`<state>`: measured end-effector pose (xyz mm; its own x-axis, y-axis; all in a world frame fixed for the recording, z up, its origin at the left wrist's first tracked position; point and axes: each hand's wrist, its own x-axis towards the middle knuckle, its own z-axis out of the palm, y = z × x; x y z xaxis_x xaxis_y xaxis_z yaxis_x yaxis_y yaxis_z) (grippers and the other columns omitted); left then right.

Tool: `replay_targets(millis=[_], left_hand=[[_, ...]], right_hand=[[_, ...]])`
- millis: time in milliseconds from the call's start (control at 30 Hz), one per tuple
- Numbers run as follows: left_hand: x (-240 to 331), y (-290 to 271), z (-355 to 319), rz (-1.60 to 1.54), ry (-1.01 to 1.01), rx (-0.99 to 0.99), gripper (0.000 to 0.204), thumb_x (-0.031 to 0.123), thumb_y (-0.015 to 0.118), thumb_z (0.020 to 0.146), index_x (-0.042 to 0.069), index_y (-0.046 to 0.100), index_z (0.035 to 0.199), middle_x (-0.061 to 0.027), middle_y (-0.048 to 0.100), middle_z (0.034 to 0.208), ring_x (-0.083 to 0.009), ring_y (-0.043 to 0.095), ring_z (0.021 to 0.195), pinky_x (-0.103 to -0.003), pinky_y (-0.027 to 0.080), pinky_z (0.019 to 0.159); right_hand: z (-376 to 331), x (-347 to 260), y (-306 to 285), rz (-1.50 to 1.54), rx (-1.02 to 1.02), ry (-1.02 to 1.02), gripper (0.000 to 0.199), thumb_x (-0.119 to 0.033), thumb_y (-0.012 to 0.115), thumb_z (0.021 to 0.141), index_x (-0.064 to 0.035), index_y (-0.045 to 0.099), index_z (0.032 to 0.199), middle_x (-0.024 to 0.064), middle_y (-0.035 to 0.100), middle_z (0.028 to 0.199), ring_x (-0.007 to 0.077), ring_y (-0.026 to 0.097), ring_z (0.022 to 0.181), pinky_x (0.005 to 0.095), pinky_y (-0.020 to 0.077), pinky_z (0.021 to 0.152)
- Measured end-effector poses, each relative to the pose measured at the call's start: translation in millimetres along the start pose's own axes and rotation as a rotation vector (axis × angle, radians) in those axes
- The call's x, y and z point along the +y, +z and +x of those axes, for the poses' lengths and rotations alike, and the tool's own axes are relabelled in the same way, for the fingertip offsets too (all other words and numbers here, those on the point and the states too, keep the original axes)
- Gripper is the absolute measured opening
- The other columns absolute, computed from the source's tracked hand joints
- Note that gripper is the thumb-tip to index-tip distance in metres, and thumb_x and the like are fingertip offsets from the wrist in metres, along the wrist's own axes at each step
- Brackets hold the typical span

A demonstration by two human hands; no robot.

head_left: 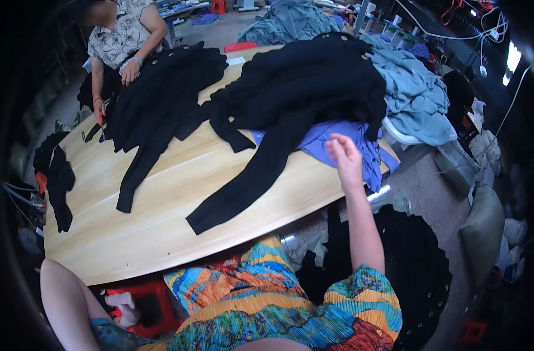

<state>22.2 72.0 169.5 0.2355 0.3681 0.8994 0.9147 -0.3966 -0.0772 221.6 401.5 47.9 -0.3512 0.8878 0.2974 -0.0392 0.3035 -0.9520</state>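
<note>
My right hand (345, 157) is raised over the table's right side, above a purple cloth (325, 140). Its fingers are curled in toward the thumb; anything between them is too small to make out. Just beyond it lies a black knitted garment (302, 76), with one long sleeve (238, 199) stretched toward me and round buttons or eyelets along its far edge. My bent left arm (68, 298) shows at the lower left, but its hand is not seen.
Across the wooden table (121, 251), a person (126, 35) handles another black garment (162, 93). Blue-green cloth (407, 82) is heaped at the right. A black garment pile (395, 257) lies below my right arm. A red stool (156, 298) stands under the table.
</note>
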Motion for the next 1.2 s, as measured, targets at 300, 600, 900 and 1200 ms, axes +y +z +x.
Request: replay_targets(millis=[300,600,900,1200], left_hand=[[-27.7,39.8,42.5,-0.043,0.063,0.023,0.063,0.031,0.07,0.071,0.005,0.044,0.122,-0.0264,0.032,0.13,-0.0385,0.039,0.118,-0.048,0.032,0.096],[-146.4,273.9,86.1,-0.11,-0.407,-0.529,0.089,0.041,0.072,0.067,-0.001,0.026,0.131,-0.0323,0.023,0.131,-0.0448,0.028,0.123,-0.044,0.028,0.101],[-165.1,471.7,155.7,0.063,-0.387,-0.561,0.117,0.056,0.074,0.053,0.002,0.012,0.137,-0.0303,0.019,0.136,-0.0442,0.023,0.125,-0.056,0.028,0.096],[-192.7,484.6,181.5,0.013,-0.657,-0.517,0.083,0.028,0.066,0.066,0.01,0.025,0.135,-0.0182,0.044,0.119,-0.035,0.048,0.107,-0.04,0.042,0.089]], right_hand=[[209.9,-10.1,-73.7,-0.707,0.538,-0.185,0.055,-0.042,0.057,0.077,0.0004,0.052,0.112,0.0211,0.055,0.109,0.0332,0.053,0.102,0.0388,0.0408,0.088],[281.5,13.5,-93.0,-0.333,0.374,0.124,0.084,-0.051,0.07,0.064,0.0151,0.047,0.112,0.0234,0.05,0.118,0.0303,0.05,0.11,0.0334,0.0373,0.094],[293.2,43.0,-77.3,-0.292,0.384,-0.065,0.07,-0.02,0.072,0.062,0.0089,0.044,0.119,0.0218,0.051,0.115,0.0287,0.051,0.106,0.032,0.0397,0.09],[262.8,35.1,-51.5,-0.086,0.428,-0.07,0.065,-0.021,0.069,0.065,0.0028,0.045,0.121,0.022,0.057,0.107,0.0306,0.056,0.099,0.0324,0.0409,0.088]])
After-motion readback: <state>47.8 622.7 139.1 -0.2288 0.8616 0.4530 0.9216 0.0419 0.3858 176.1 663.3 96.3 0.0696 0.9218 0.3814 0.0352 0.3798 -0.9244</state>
